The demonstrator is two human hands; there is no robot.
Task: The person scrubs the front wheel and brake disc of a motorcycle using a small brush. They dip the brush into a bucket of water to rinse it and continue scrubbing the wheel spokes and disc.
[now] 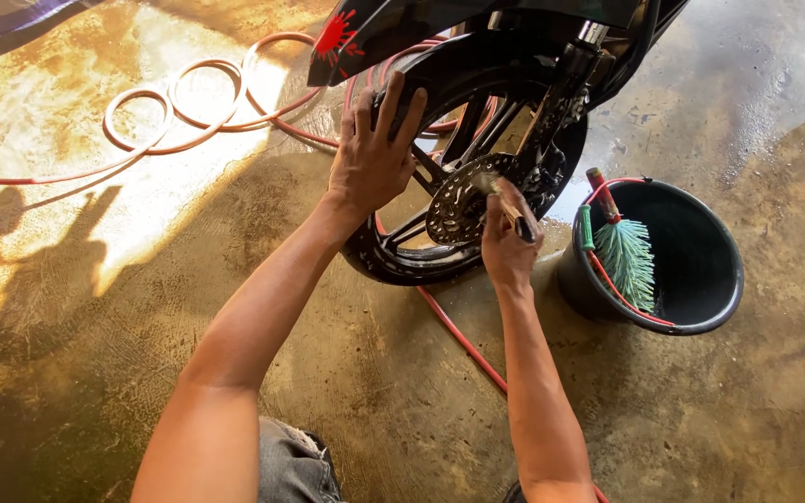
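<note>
A black motorcycle front wheel with a drilled brake disc stands on wet concrete under a black fender with a red splash mark. My left hand lies flat over the tyre's top, fingers spread on the rubber. My right hand grips a small brush whose bristle end touches the brake disc near the hub. The fork rises beside the disc.
A black bucket to the right holds a green bristle brush with a red handle. A coiled orange hose lies on the wet floor at upper left and runs under the wheel. My knee in grey jeans is below.
</note>
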